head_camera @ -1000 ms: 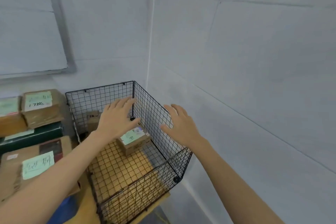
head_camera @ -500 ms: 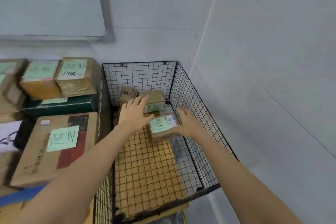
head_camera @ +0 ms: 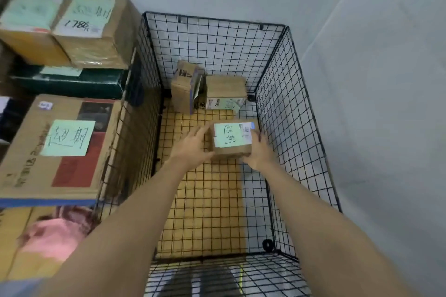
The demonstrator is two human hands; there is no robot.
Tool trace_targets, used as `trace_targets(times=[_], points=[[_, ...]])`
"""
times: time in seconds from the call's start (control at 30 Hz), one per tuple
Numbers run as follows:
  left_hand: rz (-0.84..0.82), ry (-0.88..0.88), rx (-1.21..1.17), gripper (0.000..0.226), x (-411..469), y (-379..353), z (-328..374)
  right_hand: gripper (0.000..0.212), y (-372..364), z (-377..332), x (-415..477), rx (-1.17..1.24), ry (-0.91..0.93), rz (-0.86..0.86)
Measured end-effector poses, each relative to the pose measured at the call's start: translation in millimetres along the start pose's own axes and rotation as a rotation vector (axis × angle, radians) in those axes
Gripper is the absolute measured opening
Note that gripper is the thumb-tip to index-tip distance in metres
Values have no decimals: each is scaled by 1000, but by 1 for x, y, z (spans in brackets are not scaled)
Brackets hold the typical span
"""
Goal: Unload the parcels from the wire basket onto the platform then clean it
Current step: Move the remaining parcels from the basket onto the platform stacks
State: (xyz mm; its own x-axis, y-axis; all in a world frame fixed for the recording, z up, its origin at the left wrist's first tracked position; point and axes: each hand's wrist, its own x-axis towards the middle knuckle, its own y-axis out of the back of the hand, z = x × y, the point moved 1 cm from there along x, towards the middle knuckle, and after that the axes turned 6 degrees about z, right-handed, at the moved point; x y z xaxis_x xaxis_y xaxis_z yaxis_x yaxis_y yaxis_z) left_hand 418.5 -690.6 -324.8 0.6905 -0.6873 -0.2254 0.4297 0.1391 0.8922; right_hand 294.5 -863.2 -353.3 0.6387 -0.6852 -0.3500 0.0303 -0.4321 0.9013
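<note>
A black wire basket (head_camera: pixel 293 108) stands in the room's corner. Three small cardboard parcels lie inside. The nearest parcel (head_camera: pixel 232 137) carries a pale green handwritten note and a barcode label. My left hand (head_camera: pixel 193 146) presses on its left side and my right hand (head_camera: pixel 259 152) on its right side, so both hands clasp it low in the basket. At the back stand an upright parcel (head_camera: pixel 184 87) and a squat parcel (head_camera: pixel 225 91) with a green label on its front.
Left of the basket, stacked cartons fill the platform: a large flat box (head_camera: pixel 60 144) with a green note, a dark green box (head_camera: pixel 70 81), two taped boxes (head_camera: pixel 94 29) on top. A pink cloth (head_camera: pixel 48 239) lies near left. Grey walls close the right and back.
My view has tilted down over the basket. Both hands have dropped from above the basket's rim into it and closed on the sides of the green-noted parcel.
</note>
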Motion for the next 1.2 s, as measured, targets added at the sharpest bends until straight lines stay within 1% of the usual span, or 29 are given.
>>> trace_targets(times=[0.1, 0.2, 0.37, 0.43, 0.57, 0.63, 0.73, 0.83, 0.93, 1.07, 1.2], points=[[7, 34, -48, 93, 3, -8, 0, 98, -6, 2, 5, -7, 37, 22], [12, 90, -155, 95, 6, -12, -4, 93, -7, 1, 10, 73, 88, 45], [-17, 158, -374, 106, 9, -23, -14, 107, -14, -3, 15, 254, 74, -21], [0, 170, -452, 103, 11, -28, -11, 108, -16, -3, 15, 297, 60, -33], [88, 216, -589, 98, 13, -32, -4, 105, -13, -5, 14, 321, 69, -43], [105, 223, -603, 98, 10, -30, -1, 107, -9, -7, 12, 358, 67, -24], [110, 224, -613, 98, 7, -18, 2, 113, 3, -15, 4, 420, 79, 47], [119, 183, -601, 98, 5, 4, 6, 117, 22, -26, -7, 462, 94, 120], [203, 110, -526, 96, -1, 33, 12, 116, 46, -36, -18, 469, 105, 217], [310, 4, -558, 95, -8, 74, 20, 104, 93, -52, -37, 469, 164, 339], [431, -128, -570, 91, -15, 130, 38, 99, 144, -67, -60, 587, 265, 469]])
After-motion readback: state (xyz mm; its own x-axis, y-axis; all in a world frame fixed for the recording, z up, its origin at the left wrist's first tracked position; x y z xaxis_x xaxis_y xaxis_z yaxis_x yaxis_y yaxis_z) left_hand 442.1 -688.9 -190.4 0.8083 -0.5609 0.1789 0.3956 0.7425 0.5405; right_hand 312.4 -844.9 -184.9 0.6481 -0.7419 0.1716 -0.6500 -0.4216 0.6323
